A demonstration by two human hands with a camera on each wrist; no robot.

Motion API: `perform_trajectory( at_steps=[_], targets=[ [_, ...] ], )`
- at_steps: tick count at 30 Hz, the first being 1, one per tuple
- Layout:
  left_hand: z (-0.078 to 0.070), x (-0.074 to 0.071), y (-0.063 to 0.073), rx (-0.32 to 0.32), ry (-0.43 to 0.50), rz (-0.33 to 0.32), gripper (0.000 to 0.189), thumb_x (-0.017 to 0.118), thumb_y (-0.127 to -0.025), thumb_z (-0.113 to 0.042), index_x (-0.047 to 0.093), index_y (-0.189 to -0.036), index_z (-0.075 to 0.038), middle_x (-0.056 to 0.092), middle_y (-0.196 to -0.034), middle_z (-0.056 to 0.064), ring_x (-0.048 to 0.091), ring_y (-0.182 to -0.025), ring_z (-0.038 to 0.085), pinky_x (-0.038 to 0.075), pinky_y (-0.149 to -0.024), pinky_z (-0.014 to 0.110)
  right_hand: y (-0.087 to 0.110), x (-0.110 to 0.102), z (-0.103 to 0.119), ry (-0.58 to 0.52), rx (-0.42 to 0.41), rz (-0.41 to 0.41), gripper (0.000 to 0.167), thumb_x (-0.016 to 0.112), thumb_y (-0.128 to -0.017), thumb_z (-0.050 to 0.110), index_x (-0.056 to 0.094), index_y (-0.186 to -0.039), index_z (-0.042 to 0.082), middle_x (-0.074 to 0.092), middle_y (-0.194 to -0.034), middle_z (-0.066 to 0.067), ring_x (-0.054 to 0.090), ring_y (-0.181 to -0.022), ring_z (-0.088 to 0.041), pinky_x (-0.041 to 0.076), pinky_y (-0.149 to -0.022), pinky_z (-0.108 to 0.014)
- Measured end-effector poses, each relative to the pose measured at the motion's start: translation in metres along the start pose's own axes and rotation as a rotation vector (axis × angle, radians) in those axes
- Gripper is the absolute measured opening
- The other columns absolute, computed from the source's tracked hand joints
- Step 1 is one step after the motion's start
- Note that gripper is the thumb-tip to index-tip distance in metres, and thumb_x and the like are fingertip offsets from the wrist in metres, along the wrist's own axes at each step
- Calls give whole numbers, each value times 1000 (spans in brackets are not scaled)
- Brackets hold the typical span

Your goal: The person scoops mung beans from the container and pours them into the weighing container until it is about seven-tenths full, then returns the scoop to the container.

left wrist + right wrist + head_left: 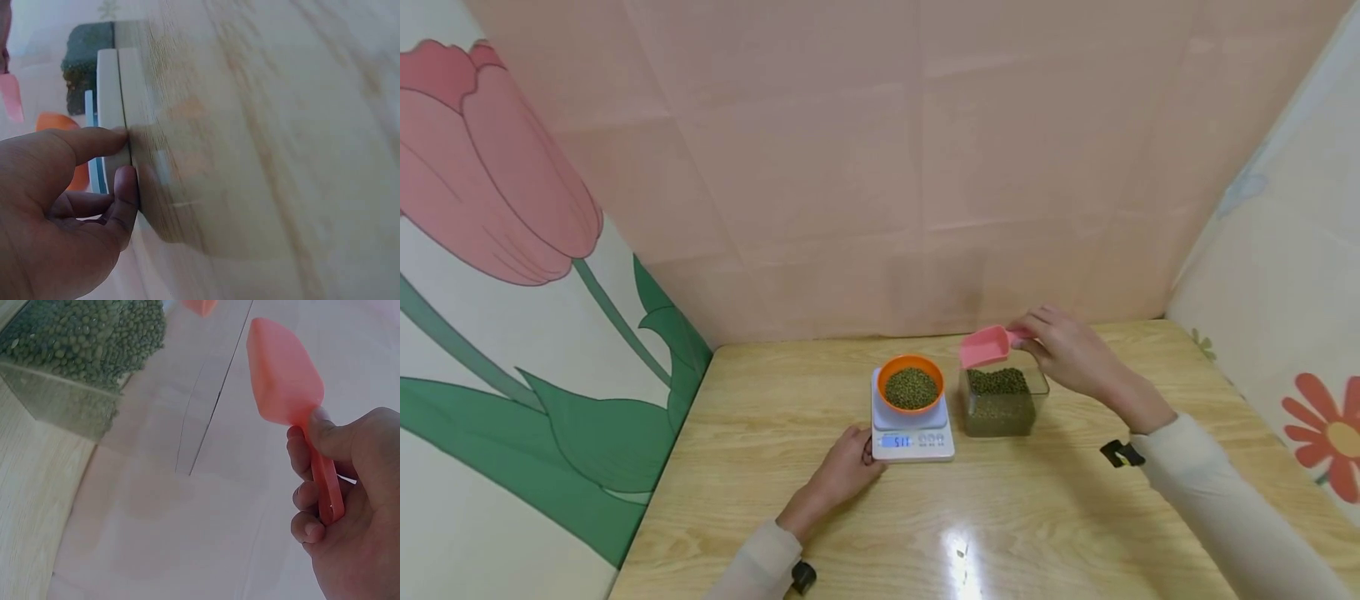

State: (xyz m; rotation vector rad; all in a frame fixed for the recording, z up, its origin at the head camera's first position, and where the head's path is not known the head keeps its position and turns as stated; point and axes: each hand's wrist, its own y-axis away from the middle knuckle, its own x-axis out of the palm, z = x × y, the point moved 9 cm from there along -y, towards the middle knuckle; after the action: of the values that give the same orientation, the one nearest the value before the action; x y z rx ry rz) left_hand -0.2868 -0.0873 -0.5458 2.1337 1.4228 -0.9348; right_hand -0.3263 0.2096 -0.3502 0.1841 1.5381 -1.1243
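Observation:
A pink scoop (pixel 985 347) with nothing visible inside is gripped by its handle in my right hand (pixel 1071 354), above a clear rectangular container (pixel 1000 417) of mung beans (pixel 997 382). In the right wrist view, fingers and thumb wrap the scoop's (pixel 286 375) handle. On the white kitchen scale (pixel 913 452) sits an orange bowl (pixel 911 360) holding more mung beans (pixel 912 388). The lit display seems to read 511. My left hand (pixel 844 467) holds the scale's front left corner, finger and thumb touching its edge (pixel 112 112) in the left wrist view.
A wooden table (pixel 760 417) carries everything. The container stands just right of the scale. A pinkish covered wall (pixel 820 208) rises behind the table, with flower-patterned panels at the left (pixel 512 167) and right (pixel 1270 292).

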Motion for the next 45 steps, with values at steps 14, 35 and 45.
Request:
perform_trajectory(
  at_steps=[14,35,45],
  targets=[
    [0,0,1,10,6,2,27,77,-97,-12,70,-123,-8,49,-85,3,40,-84,12,33,-67,21,7,-6,-4,44,5,27,18,80,-92,2,75,-109,5,74,-102,-8,64,-95,-25,54,-81,-48],
    [1,0,2,-8,16,13,29,76,-99,-14,70,-126,-10,48,-87,0,42,-87,13,34,-68,21,16,-12,-15,97,5,56,22,82,-90,2,75,-111,1,73,-99,-11,65,-91,-30,55,-81,-51],
    [0,0,2,-3,20,8,30,76,-98,-13,71,-126,-8,51,-89,4,42,-85,13,35,-67,21,20,-9,-19,123,-34,59,14,84,-88,3,76,-99,3,72,-92,-9,65,-86,-28,55,-78,-49]
  ],
)
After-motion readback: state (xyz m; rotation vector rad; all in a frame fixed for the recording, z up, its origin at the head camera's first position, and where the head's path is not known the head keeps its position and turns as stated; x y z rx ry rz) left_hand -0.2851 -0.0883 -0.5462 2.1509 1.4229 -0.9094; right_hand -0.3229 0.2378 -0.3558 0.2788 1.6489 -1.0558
